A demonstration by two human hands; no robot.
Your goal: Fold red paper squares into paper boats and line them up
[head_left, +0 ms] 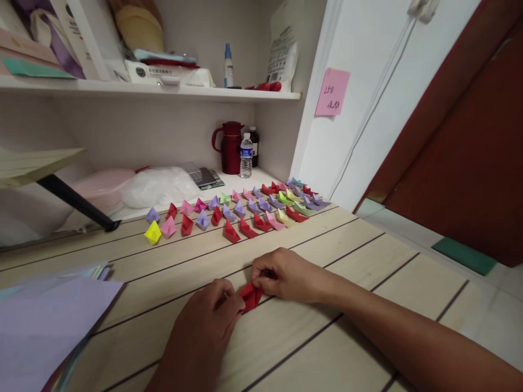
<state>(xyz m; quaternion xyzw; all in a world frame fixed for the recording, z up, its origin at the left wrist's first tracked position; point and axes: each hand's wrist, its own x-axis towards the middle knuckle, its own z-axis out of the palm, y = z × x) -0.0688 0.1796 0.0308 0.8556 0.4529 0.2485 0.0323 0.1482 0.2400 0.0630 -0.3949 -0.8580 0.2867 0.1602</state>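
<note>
Between my two hands is a small piece of folded red paper (250, 296), low over the wooden table (310, 348). My left hand (214, 310) pinches its left end, and my right hand (281, 275) pinches its upper right end. The fingers partly cover the paper, so its full shape is hidden. Beyond my hands stand rows of small folded paper boats in red, pink, purple, yellow and green. A red paper boat (231, 232) in the front row is among the closest to my hands.
A stack of coloured paper sheets (53, 326) lies at the left. Behind the boats, a white shelf (163, 89) holds a dark red jug (231, 149), a water bottle (245, 157) and a plastic bag (159, 187). A black metal bracket (77, 201) stands on the table at left.
</note>
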